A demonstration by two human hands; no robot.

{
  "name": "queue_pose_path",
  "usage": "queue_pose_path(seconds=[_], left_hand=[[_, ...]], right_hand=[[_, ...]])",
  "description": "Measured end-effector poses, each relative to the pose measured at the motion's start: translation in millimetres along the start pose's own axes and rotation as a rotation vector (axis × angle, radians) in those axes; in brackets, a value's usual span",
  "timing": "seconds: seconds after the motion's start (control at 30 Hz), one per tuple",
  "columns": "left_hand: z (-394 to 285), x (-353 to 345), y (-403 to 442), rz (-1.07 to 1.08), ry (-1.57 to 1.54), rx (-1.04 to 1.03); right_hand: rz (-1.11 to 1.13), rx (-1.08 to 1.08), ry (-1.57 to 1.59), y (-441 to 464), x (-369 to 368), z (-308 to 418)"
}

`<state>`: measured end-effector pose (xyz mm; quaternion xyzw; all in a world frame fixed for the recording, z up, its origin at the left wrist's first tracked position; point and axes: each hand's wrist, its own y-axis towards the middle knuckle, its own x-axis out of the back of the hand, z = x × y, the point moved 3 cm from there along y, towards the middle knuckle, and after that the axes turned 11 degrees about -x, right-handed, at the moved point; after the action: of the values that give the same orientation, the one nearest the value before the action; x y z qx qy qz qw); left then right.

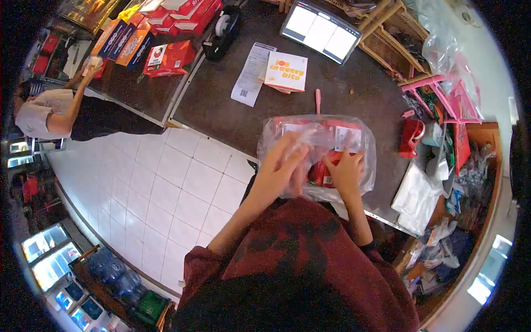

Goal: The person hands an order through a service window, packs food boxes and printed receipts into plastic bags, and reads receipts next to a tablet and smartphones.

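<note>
A clear plastic bag (368,146) lies on the dark table against my body, with red packages (319,176) carrying white labels inside it. My left hand (283,163) is at the bag's left side, its fingers bent around the crumpled film. My right hand (348,170) is at the right part of the bag, thumb and fingers curled at a red package. Film covers parts of the packages, so their full shape is hidden. Just beyond the bag lies a pink pen (318,101).
Beyond the bag are a printed receipt (253,74), a white card stack (286,72) and a tablet (321,32). At right are a red tape dispenser (410,138) and white plastic bags (417,198). Another person (55,113) stands at left near red boxes (168,58).
</note>
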<state>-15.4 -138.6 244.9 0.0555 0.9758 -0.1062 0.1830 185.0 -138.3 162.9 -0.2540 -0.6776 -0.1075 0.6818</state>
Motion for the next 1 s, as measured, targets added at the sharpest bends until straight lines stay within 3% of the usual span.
queue_pose_path(seconds=[0.03,0.1,0.17,0.2,0.23,0.27,0.33,0.37,0.43,0.53,0.57,0.6,0.7,0.77,0.8,0.87,1.0], left_hand=[[-5,2,2,-0.035,0.028,-0.041],[-22,-4,3,0.159,-0.131,-0.1],[-26,-3,4,0.15,-0.046,-0.088],[-29,0,8,0.133,0.044,-0.087],[-21,11,13,0.104,0.05,-0.109],[-7,30,19,-0.01,0.25,-0.275],[-6,65,19,-0.137,0.471,-0.069],[-4,77,16,-0.168,0.475,-0.08],[32,106,1,-0.127,0.526,0.169],[95,120,-28,-0.005,0.362,0.02],[101,121,-32,0.067,0.284,-0.062],[93,120,-36,0.12,0.297,0.024],[57,115,-40,0.15,0.286,0.124],[49,123,-38,0.127,0.253,0.14],[44,126,-37,0.143,0.219,0.048],[49,127,-39,0.107,0.193,-0.064],[43,128,-27,0.242,0.055,0.068]], right_hand=[[0.054,-0.025,0.06,0,2,0],[0.033,-0.05,0.047,2,9,-3],[0.391,0.22,-0.116,13,-1,-5],[0.38,0.247,-0.116,14,22,8],[0.541,0.392,-0.049,6,65,27],[0.706,0.537,0.015,-3,100,47],[0.433,0.777,-0.076,-7,142,82],[0.406,0.889,-0.08,-5,159,109],[0.362,1.137,0.001,7,169,190],[0.358,1.526,0.348,14,142,363],[0.115,1.598,0.418,36,91,427],[0.0,1.586,0.196,44,53,491],[0.052,1.571,0.305,56,-20,587],[-0.389,1.318,0.212,46,-39,598],[-0.412,1.299,0.12,45,-41,608],[-0.285,1.279,0.12,48,-53,602],[0.049,1.176,0.077,34,-27,526]])
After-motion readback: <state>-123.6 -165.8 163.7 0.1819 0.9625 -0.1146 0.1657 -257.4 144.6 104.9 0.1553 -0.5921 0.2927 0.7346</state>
